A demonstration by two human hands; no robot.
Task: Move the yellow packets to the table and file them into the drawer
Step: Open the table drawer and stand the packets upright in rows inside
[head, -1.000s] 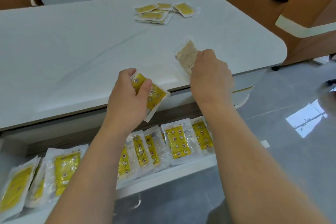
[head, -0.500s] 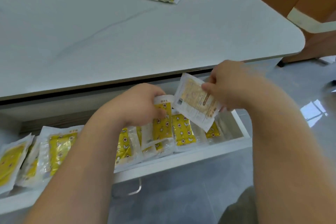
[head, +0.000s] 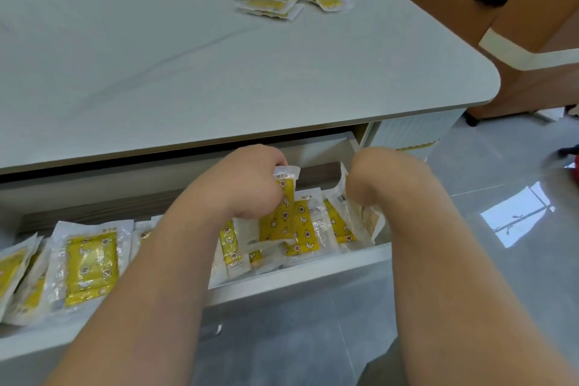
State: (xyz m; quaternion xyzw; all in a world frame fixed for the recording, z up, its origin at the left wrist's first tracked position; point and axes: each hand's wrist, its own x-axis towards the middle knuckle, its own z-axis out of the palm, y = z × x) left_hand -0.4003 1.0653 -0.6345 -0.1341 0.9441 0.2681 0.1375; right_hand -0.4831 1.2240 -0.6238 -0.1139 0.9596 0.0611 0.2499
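The open white drawer [head: 300,273] under the table holds a row of several upright yellow packets, one large packet [head: 91,263] at its left. My left hand [head: 247,182] grips a yellow packet [head: 283,207] by its top and holds it upright among the row. At the drawer's right end my right hand [head: 372,178] is bent down, its fingers hidden, holding a pale packet [head: 360,213] back-side out against the end wall. Several more yellow packets [head: 275,1] lie in a small pile at the far side of the white table [head: 156,66].
A brown sofa [head: 532,25] with a cream stripe and a dark garment on it stands to the right of the table. Shiny grey floor tiles lie in front of the drawer and to the right. A white cabinet stands behind the table.
Both hands have come down from the table edge into the drawer, each with its packet. The right hand's packet went from above the row to the drawer's right end.
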